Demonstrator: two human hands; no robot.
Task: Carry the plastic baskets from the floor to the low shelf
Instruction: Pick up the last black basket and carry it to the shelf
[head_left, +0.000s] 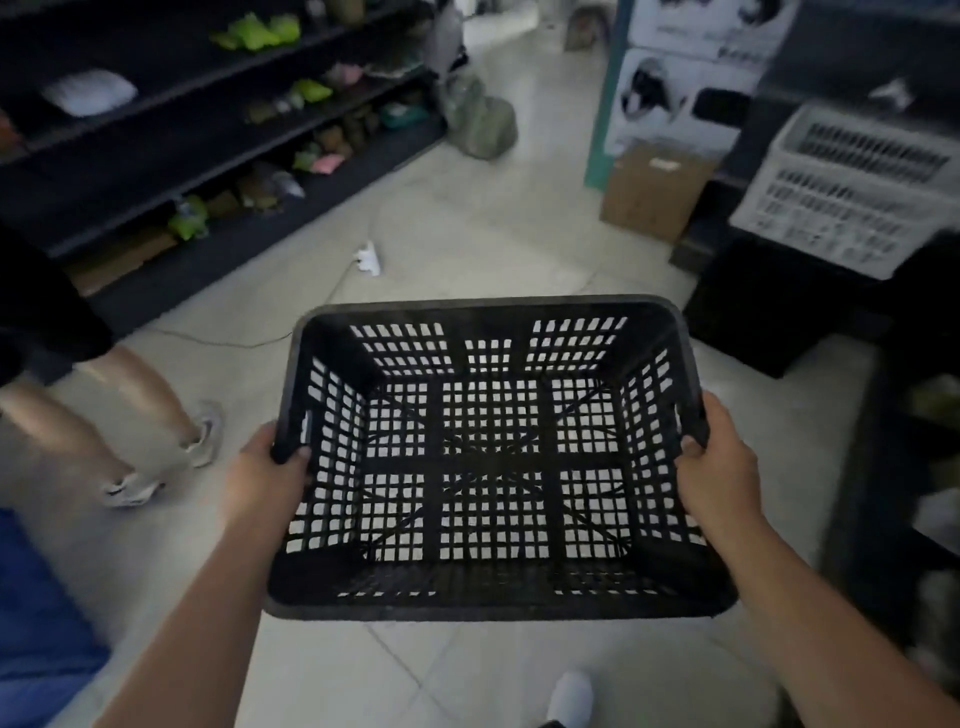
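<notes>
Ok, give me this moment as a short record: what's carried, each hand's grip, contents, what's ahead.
carried: black plastic basket, held off the floor
left hand: grip on the basket's left rim
right hand: grip on the basket's right rim
contents: empty, tiles visible through the mesh
ahead right: white basket resting on dark baskets
ahead left: another person's legs, power strip on floor

Both arms outstretched, left hand (270, 467) and right hand (719, 467) clenched, thumbs up
</notes>
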